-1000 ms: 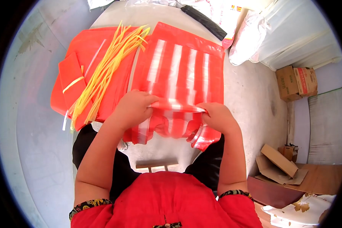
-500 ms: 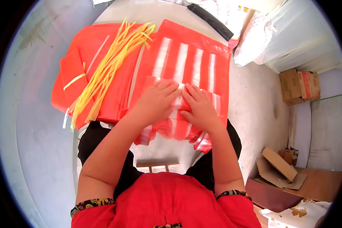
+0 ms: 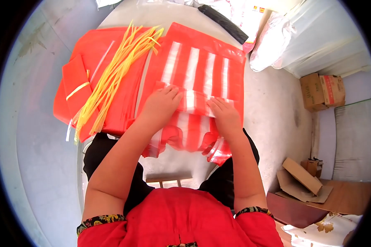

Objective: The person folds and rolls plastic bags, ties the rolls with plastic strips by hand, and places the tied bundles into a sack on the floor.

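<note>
Red plastic bags with clear stripes (image 3: pixel 198 68) lie flat in a stack in front of me. A folded-over band (image 3: pixel 190 108) of the striped plastic runs across the middle. My left hand (image 3: pixel 163 105) rests on the left end of this band, fingers stretched out. On its right end lies my right hand (image 3: pixel 226 117), fingers extended and flat on the plastic. The crumpled lower ends (image 3: pixel 218 150) of the plastic hang toward my lap. To the left, a bundle of yellow strips (image 3: pixel 113 78) lies on a pile of red plastic sheets (image 3: pixel 125 109).
A small folded red bundle (image 3: pixel 76 80) with a yellow tie lies on the left pile. A black roll (image 3: pixel 222 24) and white sacks (image 3: pixel 270 43) are at the back. Cardboard boxes (image 3: pixel 322 91) stand at the right, with opened cardboard (image 3: pixel 303 181) lower down.
My hands have moved apart, the left one leftward and the right one rightward, along the folded band. More of the band shows between them. The view has shifted slightly.
</note>
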### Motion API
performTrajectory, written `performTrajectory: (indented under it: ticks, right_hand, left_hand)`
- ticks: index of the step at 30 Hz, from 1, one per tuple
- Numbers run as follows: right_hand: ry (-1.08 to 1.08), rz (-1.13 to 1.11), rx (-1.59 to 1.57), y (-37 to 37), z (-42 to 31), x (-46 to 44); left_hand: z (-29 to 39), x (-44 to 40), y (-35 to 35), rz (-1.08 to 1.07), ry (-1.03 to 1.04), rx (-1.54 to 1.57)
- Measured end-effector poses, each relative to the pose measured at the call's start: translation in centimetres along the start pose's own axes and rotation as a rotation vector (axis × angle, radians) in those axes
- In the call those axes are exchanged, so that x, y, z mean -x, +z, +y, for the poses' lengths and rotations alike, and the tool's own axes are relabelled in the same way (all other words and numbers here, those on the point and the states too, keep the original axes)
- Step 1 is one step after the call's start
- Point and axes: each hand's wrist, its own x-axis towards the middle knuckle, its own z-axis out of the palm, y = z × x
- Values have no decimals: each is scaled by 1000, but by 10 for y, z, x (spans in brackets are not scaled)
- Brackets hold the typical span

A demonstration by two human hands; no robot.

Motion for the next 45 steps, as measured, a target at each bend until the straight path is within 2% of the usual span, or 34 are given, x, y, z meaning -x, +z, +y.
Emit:
performTrajectory:
  ticks: [1,4,7,10,13,14,16,19,22,25,29,32,37,41,45]
  right_hand:
    - [-7,29,18,-3,5,3]
    - [186,-213,61,-41,4,-2]
    - [118,-34,312,-85,-3,-21]
    - [46,508,200,-107,-20,-47]
    - [27,412,-17,-82,-43,-49]
    - [-16,304,-194,-59,-47,-41]
    - [74,34,-330,-19,-63,-32]
    - [2,108,-380,11,-85,-21]
    - [-37,119,-461,12,-87,-18]
    - [-144,2,-513,-1,-91,-31]
    - [-256,-204,-384,9,-81,-45]
    - [-332,-103,-376,20,-77,-61]
    - [-313,-158,-359,30,-71,-71]
    - [-312,-148,-424,39,-61,-71]
    - [-175,-171,-380,30,-46,-73]
  left_hand:
    - [0,0,-3,16,4,-20]
    - [9,-10,-36,-293,-152,89]
    - [16,-8,-58,-329,-259,265]
    - [10,2,-81,-378,-588,1006]
    - [2,26,-65,-225,-716,1398]
    - [-2,30,-64,-255,-698,1201]
    - [-11,37,-62,-316,-659,807]
    - [-20,46,-58,-311,-490,566]
    - [-22,40,-63,-280,-377,517]
    - [-21,35,-36,-78,-238,454]
    - [-18,25,-24,-123,-209,488]
    - [-18,23,-26,-158,-207,532]
    - [-15,26,-21,-162,-247,535]
    - [-16,27,-17,-154,-198,502]
    - [-17,29,-8,-145,-128,408]
